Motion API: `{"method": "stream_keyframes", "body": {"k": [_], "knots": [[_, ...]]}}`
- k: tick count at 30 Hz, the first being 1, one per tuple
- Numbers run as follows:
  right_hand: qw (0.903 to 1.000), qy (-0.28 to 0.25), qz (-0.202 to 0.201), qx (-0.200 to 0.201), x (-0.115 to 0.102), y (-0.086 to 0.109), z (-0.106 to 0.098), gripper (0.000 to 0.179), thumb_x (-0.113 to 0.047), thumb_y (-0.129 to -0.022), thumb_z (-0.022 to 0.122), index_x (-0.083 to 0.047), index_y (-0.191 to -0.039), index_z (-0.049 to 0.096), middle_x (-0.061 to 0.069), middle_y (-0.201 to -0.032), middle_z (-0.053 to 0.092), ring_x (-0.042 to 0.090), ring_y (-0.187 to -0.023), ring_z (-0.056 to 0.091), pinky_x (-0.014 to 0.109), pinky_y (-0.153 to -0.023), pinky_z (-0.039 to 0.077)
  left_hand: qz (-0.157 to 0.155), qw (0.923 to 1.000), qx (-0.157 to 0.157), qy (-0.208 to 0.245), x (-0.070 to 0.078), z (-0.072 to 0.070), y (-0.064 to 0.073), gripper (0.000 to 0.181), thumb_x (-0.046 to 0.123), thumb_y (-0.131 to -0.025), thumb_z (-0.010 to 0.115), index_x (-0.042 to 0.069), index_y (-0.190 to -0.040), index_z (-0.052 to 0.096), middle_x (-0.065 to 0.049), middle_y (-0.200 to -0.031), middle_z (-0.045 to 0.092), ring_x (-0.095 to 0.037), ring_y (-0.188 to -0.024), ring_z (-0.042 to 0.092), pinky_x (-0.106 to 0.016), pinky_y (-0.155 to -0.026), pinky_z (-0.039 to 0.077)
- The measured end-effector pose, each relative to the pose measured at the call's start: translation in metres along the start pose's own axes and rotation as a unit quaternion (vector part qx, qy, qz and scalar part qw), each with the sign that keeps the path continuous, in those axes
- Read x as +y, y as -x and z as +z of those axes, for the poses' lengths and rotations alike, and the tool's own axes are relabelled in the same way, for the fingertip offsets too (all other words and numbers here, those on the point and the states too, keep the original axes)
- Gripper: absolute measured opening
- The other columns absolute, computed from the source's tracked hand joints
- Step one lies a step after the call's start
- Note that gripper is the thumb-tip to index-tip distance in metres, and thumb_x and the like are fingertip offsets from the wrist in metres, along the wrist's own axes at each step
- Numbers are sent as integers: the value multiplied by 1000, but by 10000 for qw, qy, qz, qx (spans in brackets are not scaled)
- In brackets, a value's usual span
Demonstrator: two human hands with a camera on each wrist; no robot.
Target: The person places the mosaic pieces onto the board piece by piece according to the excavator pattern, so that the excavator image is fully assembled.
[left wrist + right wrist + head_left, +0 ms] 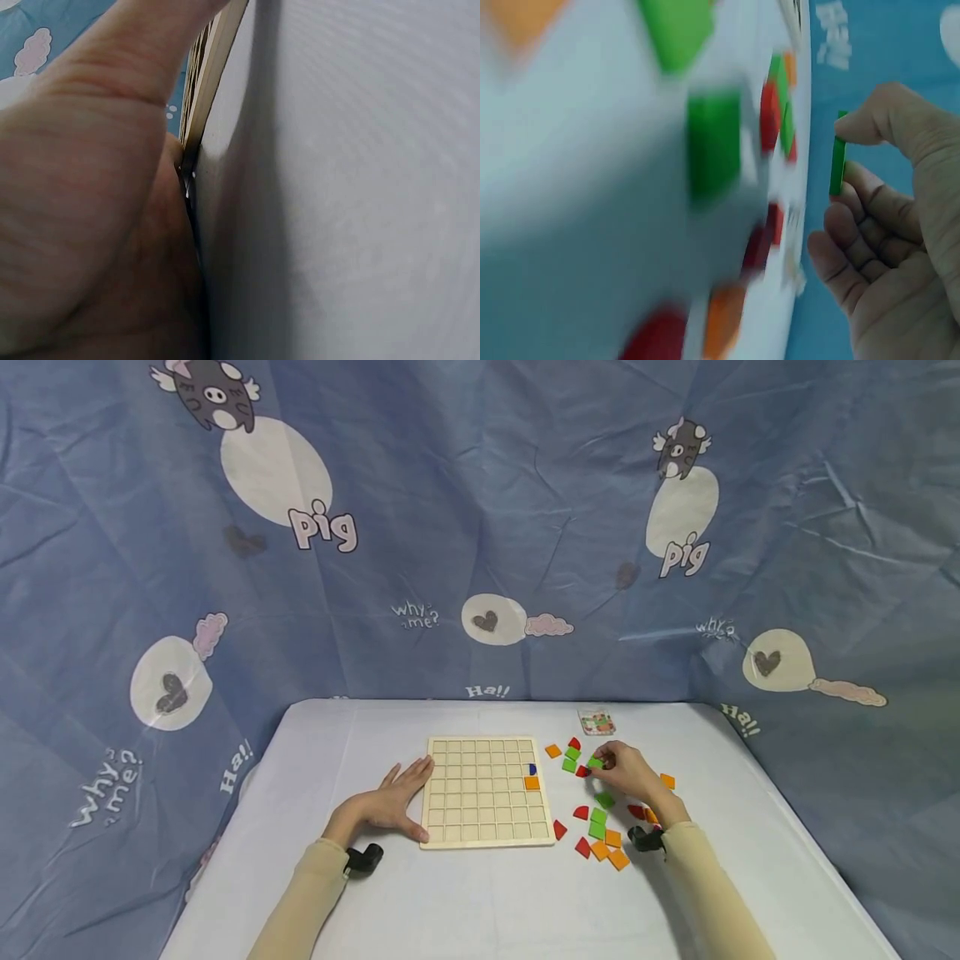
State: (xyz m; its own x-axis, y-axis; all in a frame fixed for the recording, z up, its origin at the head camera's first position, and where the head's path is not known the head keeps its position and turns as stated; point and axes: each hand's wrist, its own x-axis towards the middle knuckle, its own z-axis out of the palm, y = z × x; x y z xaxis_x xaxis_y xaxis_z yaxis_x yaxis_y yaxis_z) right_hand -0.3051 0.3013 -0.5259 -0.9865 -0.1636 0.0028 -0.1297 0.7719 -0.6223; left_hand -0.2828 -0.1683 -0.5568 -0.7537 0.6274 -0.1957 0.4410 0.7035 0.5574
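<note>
A wooden grid board (480,796) lies flat on the white table. My left hand (388,802) is spread along its left edge, thumb near the front corner; in the left wrist view the palm hides most of the board. At the grid's right side sit a blue half-round piece (532,769) and an orange square tile (532,783). To the right of the board, my right hand (630,772) pinches a green tile (838,157) between thumb and fingers, raised above the loose pieces. A red quarter-round piece (582,772) shows just beside those fingertips.
Several green, red and orange pieces lie scattered right of the board, including an orange tile (553,751) by its back corner and another orange tile (618,859) nearer the front. A small clear packet (597,722) with coloured contents lies behind. A blue printed curtain (420,560) surrounds the table.
</note>
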Motion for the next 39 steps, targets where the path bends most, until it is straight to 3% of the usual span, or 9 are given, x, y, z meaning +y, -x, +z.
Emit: {"method": "stream_keyframes", "body": {"k": [9,17,27,39], "knots": [[9909,363,-1216,-453,-55,-22,35,23,-18,-82,75,-9,-101,66,1,-95,63,12,-79,55,25,-67,49,-10,10000,-27,-73,-1,0,-1,133,59,-65,82,5,-155,-1,-11,-163,-7,-29,-151,-6,-56,-120,-9],[9783,528,-1784,-908,-87,-39,62,22,-19,-83,76,-8,-101,68,-1,-92,62,10,-80,57,24,-71,51,16,10000,-31,-38,-2,0,-1,134,60,-64,81,5,-155,-1,-12,-163,-7,-30,-151,-6,-56,-119,-10],[9747,522,-1795,-1226,-91,-48,80,20,-14,-84,75,-9,-102,69,-1,-95,61,7,-82,58,22,-72,52,31,10000,-29,-4,-1,-2,0,133,57,-65,82,4,-155,0,-11,-163,-7,-30,-151,-6,-56,-119,-10],[9774,707,-1466,-1353,-97,-53,77,15,-15,-84,76,-13,-97,70,-3,-96,62,9,-84,57,24,-74,51,58,10000,-35,30,0,-2,0,132,55,-65,83,4,-155,-1,-12,-163,-7,-30,-151,-6,-56,-119,-11]]}}
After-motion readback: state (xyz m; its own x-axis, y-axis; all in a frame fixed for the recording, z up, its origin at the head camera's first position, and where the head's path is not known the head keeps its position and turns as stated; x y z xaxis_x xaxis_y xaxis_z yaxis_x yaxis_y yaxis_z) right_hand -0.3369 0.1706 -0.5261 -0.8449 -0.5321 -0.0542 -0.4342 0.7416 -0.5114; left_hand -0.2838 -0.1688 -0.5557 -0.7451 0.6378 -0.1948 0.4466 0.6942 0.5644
